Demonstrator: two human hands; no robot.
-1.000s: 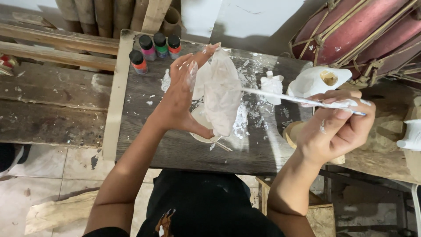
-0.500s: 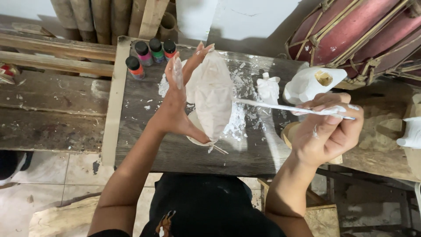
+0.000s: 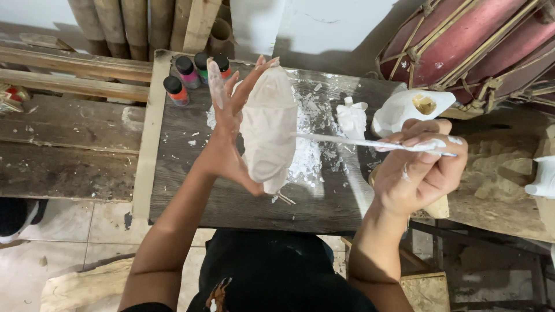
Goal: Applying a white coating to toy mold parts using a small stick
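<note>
My left hand (image 3: 228, 121) holds a white mask-like carving (image 3: 269, 124) upright on edge above the dark wooden table (image 3: 185, 190), fingers spread along its back. My right hand (image 3: 419, 167) grips a thin white-coated brush (image 3: 352, 141) like a pen, and the brush tip touches the carving's right side. White paint smears both hands. White flecks and smears cover the table behind the carving.
Several small paint bottles (image 3: 193, 72) stand at the table's far left corner. A small white figure (image 3: 351, 115) and a white shell-shaped piece (image 3: 407, 107) lie at the far right. Red drums (image 3: 474, 40) lean at the upper right. Wooden planks (image 3: 63, 124) lie to the left.
My left hand has turned the carving more upright and lifted it a little. The brush stays against its right side while my right hand shifts slightly.
</note>
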